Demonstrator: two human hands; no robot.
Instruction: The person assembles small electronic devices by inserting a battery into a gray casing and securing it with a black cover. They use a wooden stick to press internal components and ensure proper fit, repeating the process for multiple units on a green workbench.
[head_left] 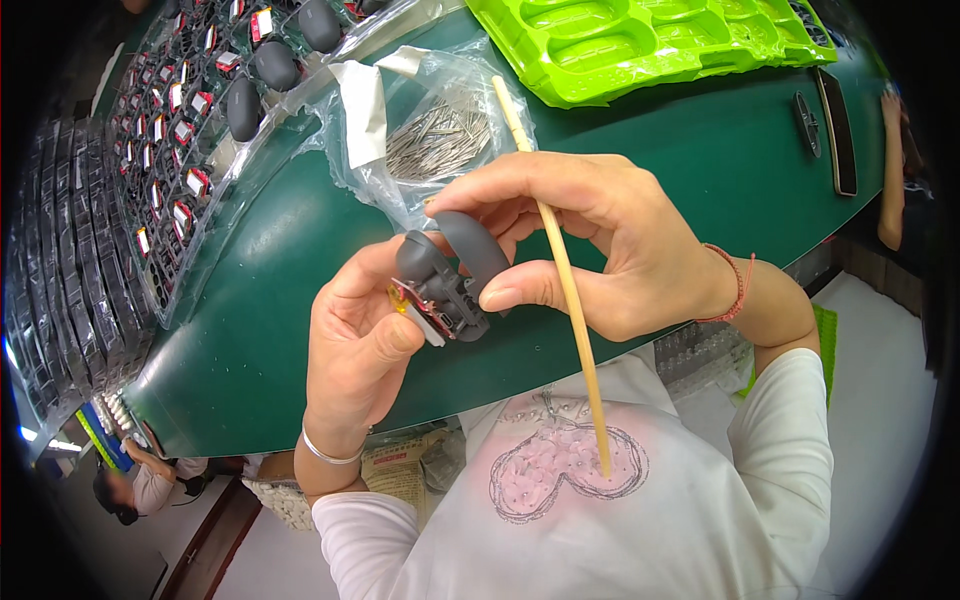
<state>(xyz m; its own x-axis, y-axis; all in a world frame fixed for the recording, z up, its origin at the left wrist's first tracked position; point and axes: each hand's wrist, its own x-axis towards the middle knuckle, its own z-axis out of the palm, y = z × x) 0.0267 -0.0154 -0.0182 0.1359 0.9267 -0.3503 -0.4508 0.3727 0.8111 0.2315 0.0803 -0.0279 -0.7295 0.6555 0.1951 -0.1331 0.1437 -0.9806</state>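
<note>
1. Green table (250, 360) fills the middle of the head view; on it lie a bright green tray (590, 78), a phone (837, 130) and a clear bag of metal pins (435, 150).
2. Between the hands is a dark grey case (460, 312), its parts rounded and matt, with a curved cover (472, 248) on the right and a red-edged board (404, 298) and pale block exposed on the left.
3. Left hand (355, 335) rises from below, thumb bent; the right hand (620, 240) arches in from the right, with a wooden stick (572, 300) running under its index finger and across its thumb.
4. Held above the table, the case sits at the fingertips: left thumb and fingers pinch its board side, right thumb and fingers pinch the cover.
</note>
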